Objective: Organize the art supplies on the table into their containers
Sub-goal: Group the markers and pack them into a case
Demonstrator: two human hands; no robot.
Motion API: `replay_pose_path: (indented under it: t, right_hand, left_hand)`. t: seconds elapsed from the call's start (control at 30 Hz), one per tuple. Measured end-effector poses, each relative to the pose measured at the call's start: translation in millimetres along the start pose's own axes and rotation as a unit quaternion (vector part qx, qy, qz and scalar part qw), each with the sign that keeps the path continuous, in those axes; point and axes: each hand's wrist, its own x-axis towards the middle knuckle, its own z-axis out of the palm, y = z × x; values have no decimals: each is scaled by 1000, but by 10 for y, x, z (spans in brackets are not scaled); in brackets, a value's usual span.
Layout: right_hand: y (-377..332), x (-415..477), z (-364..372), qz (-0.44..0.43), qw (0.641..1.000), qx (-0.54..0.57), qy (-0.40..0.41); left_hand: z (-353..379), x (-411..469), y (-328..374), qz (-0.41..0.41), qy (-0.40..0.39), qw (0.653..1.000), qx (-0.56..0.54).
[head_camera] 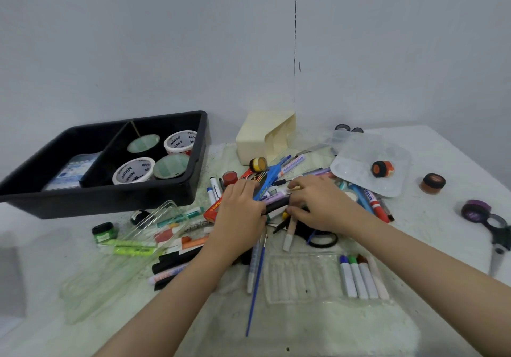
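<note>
By my reading, little is sorted so far. Nearest, in front of the black bin [110, 199] and to its right, a clear ridged tray [298, 276] holds four markers [359, 276] side by side, with its other grooves unfilled. Just off the bin's front right corner lies the loose pile of pens [290, 163], too tangled to count, and most of the work remains there. Over it, the left hand [240, 213] and right hand [318, 204] each curl their fingers round one black marker [278, 204] lying between them. Well to the right of the bin sit one pair of scissors [497, 235], one purple tape roll [475, 210], one orange jar [433, 183] and one palette [359, 149], all unsorted. The bin's right compartment holds four round pots [132, 171], two white and two green-topped. Beyond its far right corner stands one cream box [257, 135].
</note>
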Motion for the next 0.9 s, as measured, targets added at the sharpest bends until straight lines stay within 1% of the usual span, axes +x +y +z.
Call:
replay_pose_path:
  t: [0.17, 0.27, 0.47, 0.57, 0.67, 0.73, 0.83, 0.9]
  right_hand:
    - [-5, 65, 28, 25, 1000, -9, 11]
    - [-43, 102, 4, 30, 999, -15, -7]
    - [-143, 178, -45, 31, 993, -111, -25]
    - [-160, 204, -39, 23, 989, -144, -30]
    - [-129, 194, -29, 20, 990, -132, -46]
    - [-110, 191, -12, 17, 991, -124, -55]
    - [-80, 186, 20, 5, 992, -112, -48]
    - [-56, 185, 29, -14, 993, -111, -33]
  left_hand:
    - [35, 24, 0, 5, -21, 1000, -10]
    - [83, 50, 7, 8, -25, 1000, -8]
    - [188, 100, 20, 4, -13, 999, -30]
    - [217, 90, 1, -19, 15, 995, -93]
    - [195, 66, -49, -77, 50, 981, -168]
    - [149, 49, -86, -102, 70, 969, -212]
    - [46, 17, -109, -139, 79, 944, -289]
    - [-35, -8, -104, -170, 87, 917, -351]
